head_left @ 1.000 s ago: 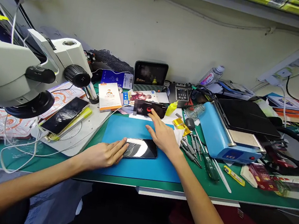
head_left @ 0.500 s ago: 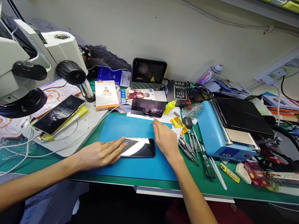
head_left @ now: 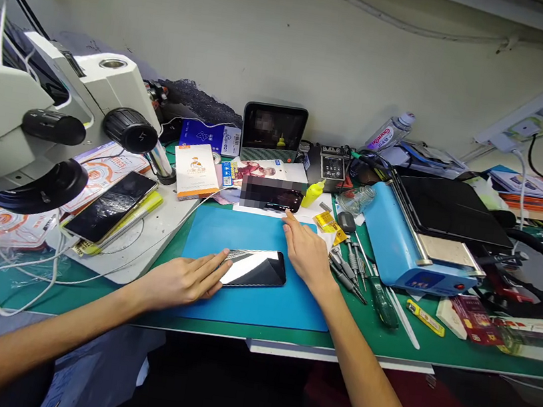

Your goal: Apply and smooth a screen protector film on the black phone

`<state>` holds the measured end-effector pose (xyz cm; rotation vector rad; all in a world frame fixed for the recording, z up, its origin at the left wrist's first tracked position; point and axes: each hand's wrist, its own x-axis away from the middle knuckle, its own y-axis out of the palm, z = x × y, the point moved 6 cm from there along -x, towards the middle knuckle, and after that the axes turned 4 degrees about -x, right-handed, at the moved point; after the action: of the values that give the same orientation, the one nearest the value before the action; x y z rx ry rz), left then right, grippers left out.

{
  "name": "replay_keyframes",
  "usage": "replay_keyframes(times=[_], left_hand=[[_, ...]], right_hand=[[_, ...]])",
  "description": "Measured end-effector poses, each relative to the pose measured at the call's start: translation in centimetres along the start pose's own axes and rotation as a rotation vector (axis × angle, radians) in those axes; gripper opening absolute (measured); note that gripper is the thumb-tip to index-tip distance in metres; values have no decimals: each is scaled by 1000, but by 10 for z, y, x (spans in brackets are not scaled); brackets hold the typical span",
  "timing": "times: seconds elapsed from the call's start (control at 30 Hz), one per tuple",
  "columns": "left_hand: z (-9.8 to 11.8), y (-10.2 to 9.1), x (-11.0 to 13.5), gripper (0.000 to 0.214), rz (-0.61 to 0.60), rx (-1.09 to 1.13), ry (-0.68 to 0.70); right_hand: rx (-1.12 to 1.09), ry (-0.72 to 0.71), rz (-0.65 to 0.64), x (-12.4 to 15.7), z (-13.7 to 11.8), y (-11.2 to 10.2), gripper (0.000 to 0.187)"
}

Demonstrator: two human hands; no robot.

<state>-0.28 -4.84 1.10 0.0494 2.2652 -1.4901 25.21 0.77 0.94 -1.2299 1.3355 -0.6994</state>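
Note:
A dark smartphone (head_left: 269, 276) lies flat on a blue mat (head_left: 236, 308), its glass reflecting a bright white patch. Across its left end rests my left hand (head_left: 190, 278), fingers stretched out and close together, covering that end. My right hand (head_left: 306, 252) is open, with its fingers pointing away from me. Its fingertips reach the lower right edge of a second phone (head_left: 279, 198), which is propped up behind the mat with its screen lit and partly blurred. I cannot tell whether they touch it.
A microscope (head_left: 46, 131) looms at left beside another phone (head_left: 112, 207) on its base. To the right lie several screwdrivers (head_left: 350, 268), a green-handled tool (head_left: 383, 303) and a blue heating machine (head_left: 390, 240). A yellow bottle (head_left: 312, 194) stands behind the mat.
My right fingertips have moved slightly up toward the propped phone, and controls now show along its screen's lower edge. The view has shifted a little; my left hand stays on the lying phone.

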Motion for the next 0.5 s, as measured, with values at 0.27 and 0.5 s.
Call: replay_keyframes(times=[0.27, 0.5], left_hand=[[0, -2, -2, 40, -13, -17, 14], [0, 0, 0, 38, -4, -16, 17]], right_hand=[[9, 3, 6, 0, 0, 0, 42], [-15, 23, -4, 4, 2, -2, 42]])
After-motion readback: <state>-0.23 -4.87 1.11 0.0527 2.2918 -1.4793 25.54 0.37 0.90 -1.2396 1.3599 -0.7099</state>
